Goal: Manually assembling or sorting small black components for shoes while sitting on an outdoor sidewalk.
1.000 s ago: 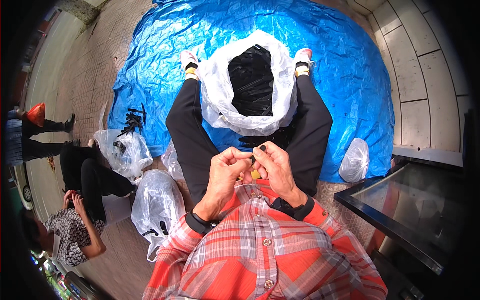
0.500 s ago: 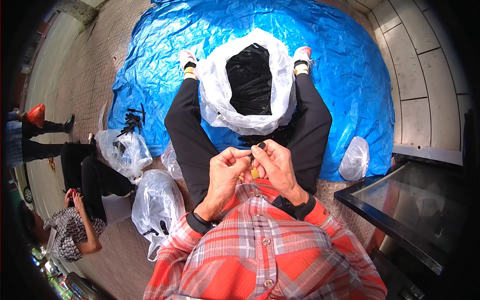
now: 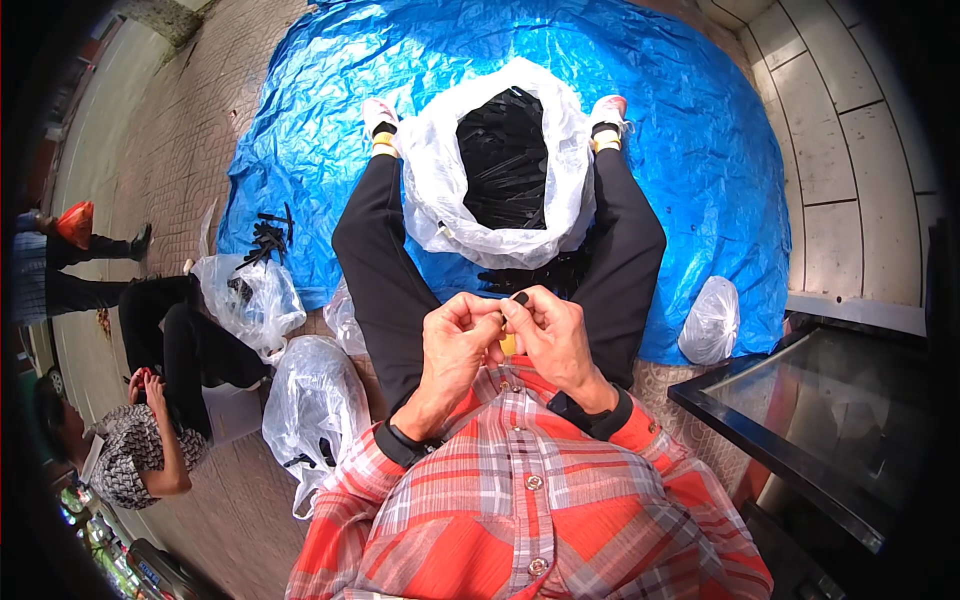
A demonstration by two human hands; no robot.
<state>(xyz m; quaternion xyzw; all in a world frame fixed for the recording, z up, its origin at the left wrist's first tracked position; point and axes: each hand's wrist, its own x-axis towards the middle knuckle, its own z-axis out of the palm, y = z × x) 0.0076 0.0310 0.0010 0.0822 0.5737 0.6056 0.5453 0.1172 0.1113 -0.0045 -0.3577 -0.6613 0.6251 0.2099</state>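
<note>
Both my hands meet in front of my shirt, pinching a small black strip [image 3: 520, 298] between the fingertips. My left hand [image 3: 455, 345] grips one end, its fingers curled; my right hand [image 3: 553, 338] has thumb and forefinger closed on the other. Much of the strip is hidden behind the fingers, so its exact kind cannot be made out. A bit of yellow [image 3: 508, 346] shows below the fingers. Beyond my hands, between my legs, stands an open white plastic bag [image 3: 433, 200] full of flat black strips [image 3: 503, 160]. More dark strips [image 3: 540, 278] lie just in front of it.
A blue tarp [image 3: 690, 180] spreads under the bag. To the left are loose black strips [image 3: 265, 240] and clear plastic bags [image 3: 315, 390]. A tied bag [image 3: 710, 320] sits right, near a black-framed glass panel [image 3: 800, 400]. A seated person [image 3: 150, 440] and a standing person are at left.
My fingers have shifted slightly on the black strip, and less of it shows between them. The seated person at left has moved a little. The bag stays put.
</note>
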